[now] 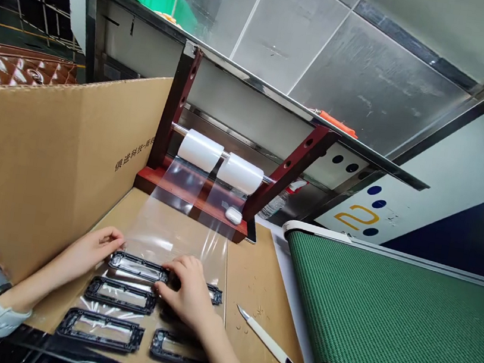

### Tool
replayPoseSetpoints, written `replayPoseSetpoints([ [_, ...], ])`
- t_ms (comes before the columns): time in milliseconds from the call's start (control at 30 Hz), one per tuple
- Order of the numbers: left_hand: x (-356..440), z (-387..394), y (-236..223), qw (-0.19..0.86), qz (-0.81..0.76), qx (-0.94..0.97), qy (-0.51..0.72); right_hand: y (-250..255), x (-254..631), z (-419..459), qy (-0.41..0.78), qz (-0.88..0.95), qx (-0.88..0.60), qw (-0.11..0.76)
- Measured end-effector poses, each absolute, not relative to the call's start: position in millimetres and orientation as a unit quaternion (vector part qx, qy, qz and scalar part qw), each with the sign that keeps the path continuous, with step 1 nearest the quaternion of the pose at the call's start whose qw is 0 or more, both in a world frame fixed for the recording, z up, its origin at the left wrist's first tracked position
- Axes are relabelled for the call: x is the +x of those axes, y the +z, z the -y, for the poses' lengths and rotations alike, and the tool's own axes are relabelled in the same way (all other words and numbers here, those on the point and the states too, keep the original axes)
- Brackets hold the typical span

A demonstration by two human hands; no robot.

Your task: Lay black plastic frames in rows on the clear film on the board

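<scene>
Two strips of clear plastic film run down from two white rolls over the cardboard work surface. At the film's left edge, my left hand is closed in a pinch, beside the left end of the farthest black plastic frame. My right hand grips that frame's right end between thumb and fingers. Below it lie another black frame and, nearer me, two more, a left one and a right one. My right hand partly hides a frame on the right.
A white-handled craft knife lies right of the film. The rolls hang on a dark red stand with a small white case on its base. A cardboard panel stands left; a green conveyor belt runs right.
</scene>
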State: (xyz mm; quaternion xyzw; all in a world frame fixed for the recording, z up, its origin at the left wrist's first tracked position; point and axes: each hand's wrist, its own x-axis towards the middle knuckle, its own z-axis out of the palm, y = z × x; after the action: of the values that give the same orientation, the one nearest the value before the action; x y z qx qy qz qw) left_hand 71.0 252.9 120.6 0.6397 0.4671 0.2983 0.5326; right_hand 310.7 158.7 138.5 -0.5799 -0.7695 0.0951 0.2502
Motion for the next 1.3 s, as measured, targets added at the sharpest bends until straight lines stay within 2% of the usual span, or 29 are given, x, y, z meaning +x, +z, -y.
replayPoseSetpoints([
  [267, 74.0, -254.3, 118.0, 0.607, -0.474, 0.572, 0.283, 132.3, 312.3, -153.2, 0.068, 0.77, -0.566, 0.286],
  [1000, 74.2, -260.3, 108.7, 0.636, -0.48, 0.539, 0.272, 139.7, 302.9, -153.0, 0.044, 0.777, -0.575, 0.253],
  [1300, 75.5, -252.1, 126.3, 0.631, -0.478, 0.548, 0.269, 135.8, 300.8, -154.9, 0.03, 0.776, -0.579, 0.247],
])
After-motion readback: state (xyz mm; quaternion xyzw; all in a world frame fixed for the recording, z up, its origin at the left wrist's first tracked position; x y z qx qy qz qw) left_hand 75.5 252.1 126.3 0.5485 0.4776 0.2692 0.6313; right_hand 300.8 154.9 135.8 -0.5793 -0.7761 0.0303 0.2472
